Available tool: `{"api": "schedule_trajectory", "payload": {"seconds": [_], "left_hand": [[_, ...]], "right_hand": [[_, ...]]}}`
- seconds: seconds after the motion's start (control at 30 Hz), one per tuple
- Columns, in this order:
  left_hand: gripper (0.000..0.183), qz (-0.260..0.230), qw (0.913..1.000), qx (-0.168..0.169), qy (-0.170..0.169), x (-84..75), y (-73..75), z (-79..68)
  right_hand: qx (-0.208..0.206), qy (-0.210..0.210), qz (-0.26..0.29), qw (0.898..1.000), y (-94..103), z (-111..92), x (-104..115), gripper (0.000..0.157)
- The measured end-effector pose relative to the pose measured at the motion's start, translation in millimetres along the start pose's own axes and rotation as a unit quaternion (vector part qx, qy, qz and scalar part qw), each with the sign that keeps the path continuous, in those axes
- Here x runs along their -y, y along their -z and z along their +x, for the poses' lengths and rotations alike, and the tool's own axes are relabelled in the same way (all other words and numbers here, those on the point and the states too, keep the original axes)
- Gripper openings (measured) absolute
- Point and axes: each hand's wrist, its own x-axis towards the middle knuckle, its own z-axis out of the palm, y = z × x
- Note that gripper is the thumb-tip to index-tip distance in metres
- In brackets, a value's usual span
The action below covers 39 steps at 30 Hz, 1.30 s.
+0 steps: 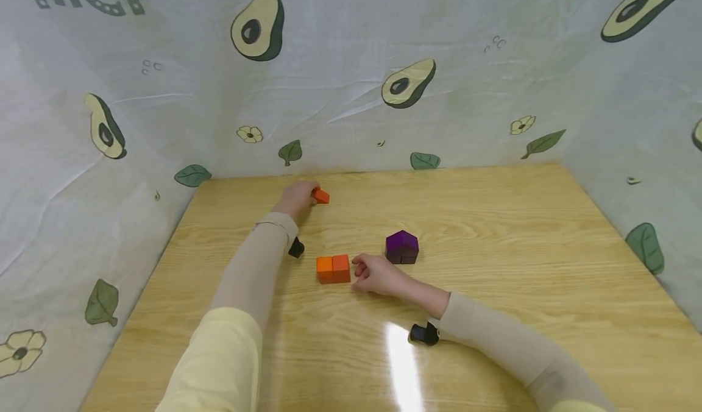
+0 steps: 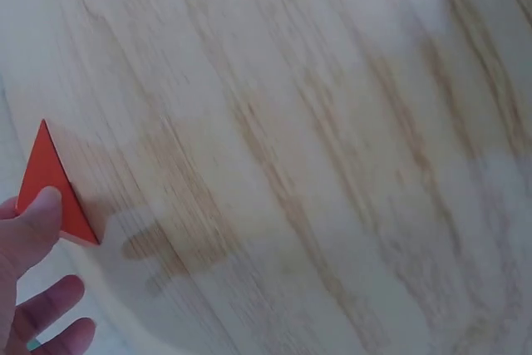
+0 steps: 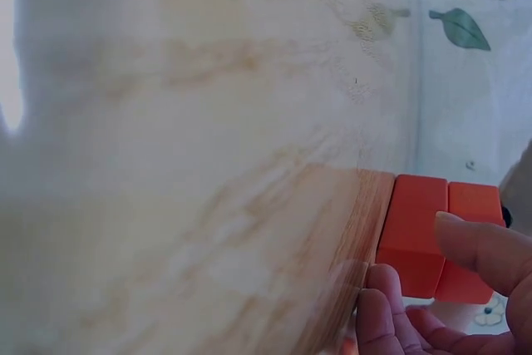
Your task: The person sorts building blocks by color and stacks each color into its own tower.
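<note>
Near the table's back left, my left hand [image 1: 298, 197] pinches an orange triangular block [image 1: 321, 196]. In the left wrist view the thumb presses on the face of that triangular block [image 2: 51, 184], while other fingers extend below it. Two orange blocks [image 1: 333, 269] stand side by side at mid-table. Just to their right is my right hand [image 1: 378, 275], fingers loosely bent with nothing between them. The right wrist view has the thumb overlapping the paired orange blocks [image 3: 420, 226]. Behind the right hand sits a group of purple blocks [image 1: 402, 246] with a peaked top.
The wooden table [image 1: 493, 229] is bordered behind and at the sides by a pale cloth [image 1: 340, 40] printed with avocados and leaves. A black wrist camera [image 1: 296, 248] juts from the left cuff, another black camera [image 1: 424, 334] from the right cuff.
</note>
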Motion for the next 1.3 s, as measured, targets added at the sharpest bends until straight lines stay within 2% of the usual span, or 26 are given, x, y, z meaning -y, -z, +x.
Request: {"api": "schedule_trajectory", "payload": {"seconds": [0.27, 0.43, 0.6, 0.73, 0.93, 1.1, 1.3], "left_hand": [[0.03, -0.038, 0.9984, 0.039, 0.017, 5.9, 10.6, -7.8], [0.034, -0.06, 0.9968, 0.051, 0.014, 12.3, 18.3, -9.8], [0.043, -0.13, 0.9907, 0.04, -0.007, 10.8, 35.1, -21.7], [0.042, -0.171, 0.9841, 0.026, -0.039, 3.9, 50.5, -43.4], [0.036, -0.175, 0.9807, 0.011, -0.087, -16.5, 65.5, -92.1], [0.034, -0.178, 0.9778, 0.035, -0.105, -33.9, 62.3, -125.1], [0.033, -0.186, 0.9733, 0.044, -0.127, -47.4, 50.8, -144.8]], "right_hand": [[0.002, -0.007, -0.002, 1.0, 0.2, 2.9, 1.3, 0.049], [-0.002, -0.006, -0.003, 1.0, -0.4, 3.7, 2.6, 0.048], [-0.006, -0.004, -0.003, 1.0, -0.8, 2.9, 3.1, 0.049], [-0.017, -0.001, -0.006, 1.0, -2.4, 3.2, 3.7, 0.051], [-0.038, 0.018, 0.014, 0.999, -6.6, 5.2, 3.8, 0.05], [-0.05, 0.029, 0.036, 0.998, -10.0, 6.7, 1.2, 0.048], [-0.066, 0.013, 0.045, 0.997, -11.0, 7.9, 1.0, 0.045]]}}
